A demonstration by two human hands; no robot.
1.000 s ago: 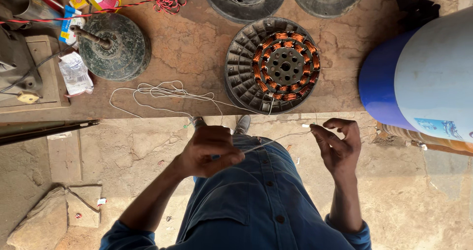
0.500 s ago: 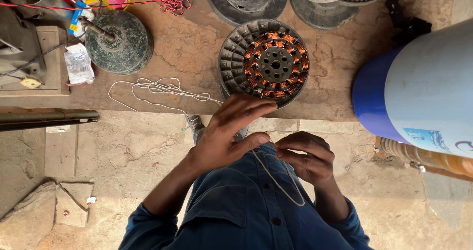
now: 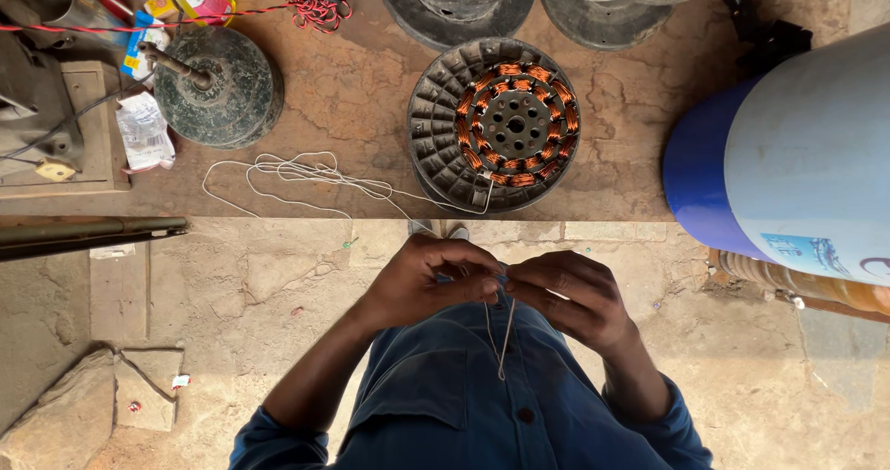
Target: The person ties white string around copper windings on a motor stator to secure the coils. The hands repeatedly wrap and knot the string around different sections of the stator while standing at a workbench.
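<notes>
Blue plastic drum (image 3: 797,155), smooth and rounded, is filling the right edge of the frame, standing on the cracked earthen floor (image 3: 352,99). Motor stator (image 3: 496,124), a dark ribbed disc ringed with glossy copper coils, is lying flat at upper centre, coils facing up so the windings are within reach. Round cast-metal base (image 3: 220,87) with a short spindle is sitting at upper left, dull and pitted. Thin white cord (image 3: 297,175) is trailing in loose loops from the stator's lower rim across the floor towards the person. At lower centre, left hand (image 3: 426,280) and right hand (image 3: 565,294) are meeting fingertip to fingertip, both pinched shut on the cord, its free ends dangling over the blue shirt (image 3: 464,405), seemingly to keep it taut
</notes>
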